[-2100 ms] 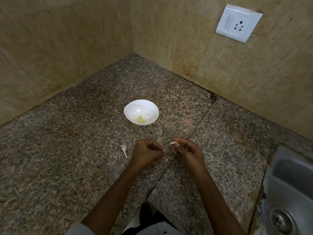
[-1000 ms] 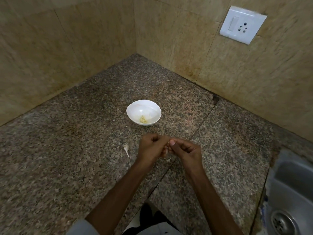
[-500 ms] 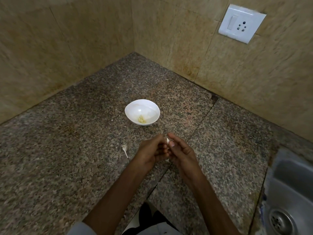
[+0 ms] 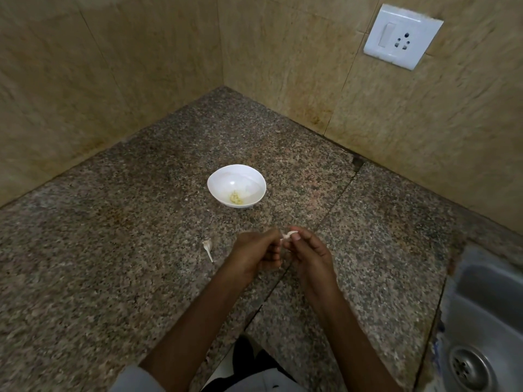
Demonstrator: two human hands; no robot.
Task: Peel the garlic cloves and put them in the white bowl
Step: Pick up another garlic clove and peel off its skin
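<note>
A small garlic clove (image 4: 288,235) with pale papery skin sits between my two hands, just above the granite counter. My left hand (image 4: 256,253) curls its fingers around the clove's near side. My right hand (image 4: 308,251) pinches the clove's top with thumb and forefinger. Most of the clove is hidden by the fingers. The white bowl (image 4: 237,185) stands on the counter beyond my hands, with a few yellowish peeled pieces (image 4: 236,198) at its bottom.
A whitish garlic piece with a thin stalk (image 4: 208,247) lies on the granite counter (image 4: 113,250) left of my left hand. Tiled walls meet in a corner behind the bowl. A steel sink (image 4: 486,329) lies at the right edge. A socket plate (image 4: 402,35) is on the right wall.
My hands came together from slightly apart and stay closed around the clove. A strip of skin seen at my right fingertips two seconds ago is gone; pale skin now shows at the clove's top.
</note>
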